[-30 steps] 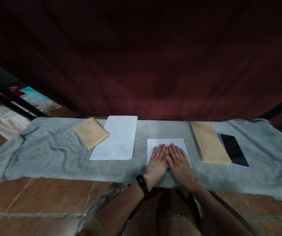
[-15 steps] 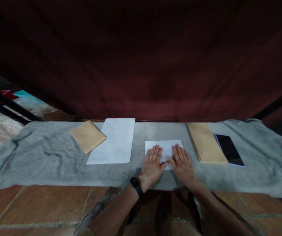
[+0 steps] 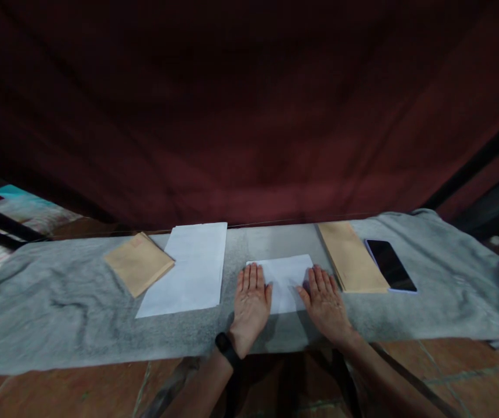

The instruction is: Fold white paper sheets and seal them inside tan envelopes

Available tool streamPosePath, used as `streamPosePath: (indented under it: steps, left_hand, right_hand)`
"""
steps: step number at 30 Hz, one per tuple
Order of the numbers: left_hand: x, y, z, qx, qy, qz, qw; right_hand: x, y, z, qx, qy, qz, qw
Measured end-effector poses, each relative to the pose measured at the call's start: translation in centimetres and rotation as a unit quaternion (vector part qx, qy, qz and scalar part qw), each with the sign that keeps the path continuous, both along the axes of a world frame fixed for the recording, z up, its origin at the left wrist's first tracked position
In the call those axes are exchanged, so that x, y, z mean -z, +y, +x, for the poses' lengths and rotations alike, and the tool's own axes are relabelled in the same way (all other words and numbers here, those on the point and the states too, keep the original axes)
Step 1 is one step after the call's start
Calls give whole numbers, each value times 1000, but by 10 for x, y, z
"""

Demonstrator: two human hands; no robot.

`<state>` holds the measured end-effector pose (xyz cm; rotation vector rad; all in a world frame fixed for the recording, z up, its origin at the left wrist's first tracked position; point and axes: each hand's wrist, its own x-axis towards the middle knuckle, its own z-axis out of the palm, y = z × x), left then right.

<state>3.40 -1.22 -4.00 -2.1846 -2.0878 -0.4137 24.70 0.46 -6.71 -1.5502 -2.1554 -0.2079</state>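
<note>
Two bare hands lie palm down at opposite sides of a small white paper sheet (image 3: 284,281); the sheet lies flat on a grey cloth (image 3: 79,290), in front of the person and between the two stacks of kraft paper. The left hand (image 3: 250,302) is opened out flat, its four fingers straight and close together, its thumb slightly apart and pointing away from the person; it covers the left edge of the sheet and grasps nothing. The right hand (image 3: 325,302) is opened flat too, its fingers a little spread and its thumb reaching inward over the sheet; it rests at the right edge and has hold of nothing either. A black wristband (image 3: 227,348) circles the left wrist.

To the left of the hands lies a stack of larger white sheets (image 3: 188,270), its edges slightly out of line; a squarish brown kraft-paper stack (image 3: 138,262) sits at an angle, one corner overlapping those sheets, with a faint reddish mark near its far corner. To the right of the right hand lies a longer brown kraft-paper stack (image 3: 354,255); a smartphone (image 3: 391,265) with a dark screen and a pale purple edge lies just beside it, also tilted. Beyond the cloth hangs a dark red curtain (image 3: 249,145); reddish-brown floor tiles (image 3: 79,386) show below the near edge.
</note>
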Motion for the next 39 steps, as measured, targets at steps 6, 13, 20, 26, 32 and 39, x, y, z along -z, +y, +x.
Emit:
streamPosePath:
  steps: [6, 13, 20, 26, 32, 39]
  left_hand:
    - [-2, 15, 26, 46, -5, -17, 999]
    - [13, 23, 32, 86, 0, -26, 996]
    - [15, 21, 26, 93, 7, 2, 996]
    - [13, 17, 29, 76, 25, 9, 997]
    - [21, 16, 24, 61, 33, -3, 998]
    - [25, 16, 18, 6, 22, 26, 999]
  right_hand:
    - [-15, 21, -10, 19, 27, -46, 998]
    - [-9, 35, -36, -112, 75, -81, 988]
    - [-4, 31, -34, -52, 12, -61, 997]
    - [-16, 31, -40, -95, 36, -84, 991]
    - [-6, 24, -44, -140, 13, -62, 988]
    - [6, 25, -36, -98, -17, 0, 995]
